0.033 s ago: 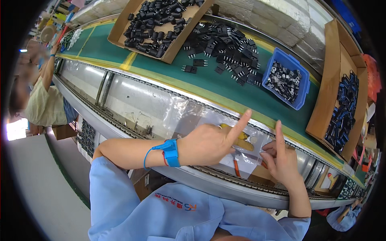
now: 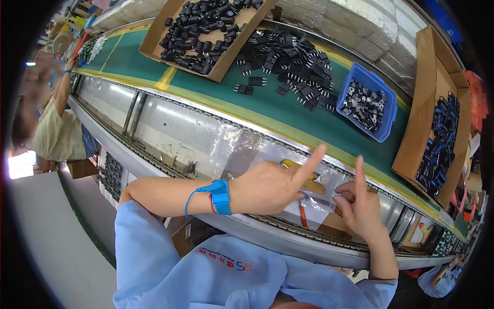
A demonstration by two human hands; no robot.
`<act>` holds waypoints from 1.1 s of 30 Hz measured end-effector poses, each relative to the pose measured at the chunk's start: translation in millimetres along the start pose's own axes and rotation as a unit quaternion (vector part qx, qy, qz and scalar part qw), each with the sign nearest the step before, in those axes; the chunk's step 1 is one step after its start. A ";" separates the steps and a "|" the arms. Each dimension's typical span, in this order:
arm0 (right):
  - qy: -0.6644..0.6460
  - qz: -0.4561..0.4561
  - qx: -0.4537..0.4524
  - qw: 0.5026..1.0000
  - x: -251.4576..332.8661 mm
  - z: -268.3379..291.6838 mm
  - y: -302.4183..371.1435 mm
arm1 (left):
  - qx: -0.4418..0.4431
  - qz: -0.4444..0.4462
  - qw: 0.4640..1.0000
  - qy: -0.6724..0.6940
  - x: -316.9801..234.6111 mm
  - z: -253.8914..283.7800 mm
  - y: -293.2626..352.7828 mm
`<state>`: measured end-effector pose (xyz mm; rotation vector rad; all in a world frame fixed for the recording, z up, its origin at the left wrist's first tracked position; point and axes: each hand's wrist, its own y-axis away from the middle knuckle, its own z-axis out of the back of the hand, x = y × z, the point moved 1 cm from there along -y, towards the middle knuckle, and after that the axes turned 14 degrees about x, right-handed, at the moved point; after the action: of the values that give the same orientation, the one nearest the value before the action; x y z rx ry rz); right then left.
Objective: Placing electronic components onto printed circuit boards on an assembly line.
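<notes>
My left hand [image 2: 270,186] hangs over the near rail with its index finger stretched out to the right and away. Its other fingers are curled under and partly hidden. My right hand [image 2: 364,213] points its index finger upward, thumb apart and the remaining fingers bent; nothing shows in either hand. Between and beneath them lies a clear plastic sheet or bag [image 2: 265,156], with a yellow item [image 2: 289,164], a tan flat piece [image 2: 315,186] and an orange handle [image 2: 303,215] around it. A blue wrist strap [image 2: 221,196] with a cord circles my left wrist.
Beyond the chain rail, a green bench [image 2: 231,105] bears a pile of black three-legged components [image 2: 303,67], a blue bin [image 2: 383,135] of small parts, a cardboard tray [image 2: 226,66] of black cylinders and a cardboard box [image 2: 409,159] of blue-black capacitors. A co-worker [image 2: 62,131] is at far left.
</notes>
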<state>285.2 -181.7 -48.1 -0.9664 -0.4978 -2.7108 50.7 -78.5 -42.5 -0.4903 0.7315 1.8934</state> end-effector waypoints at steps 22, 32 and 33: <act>0.041 -0.032 0.054 0.997 -0.9 3.5 -0.2 | -0.074 -0.005 0.964 -0.256 4.0 -0.9 5.5; 0.022 0.003 0.034 0.999 -0.7 -3.6 -2.4 | -0.071 -0.011 0.966 -0.249 2.8 0.6 5.5; 0.009 0.010 0.037 0.999 -0.3 -4.7 -2.1 | -0.072 -0.010 0.966 -0.250 2.7 1.4 5.9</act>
<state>282.1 -181.5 -52.2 -0.9231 -0.5784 -2.6598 44.2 -77.6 -41.6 -0.0922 0.2569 1.9479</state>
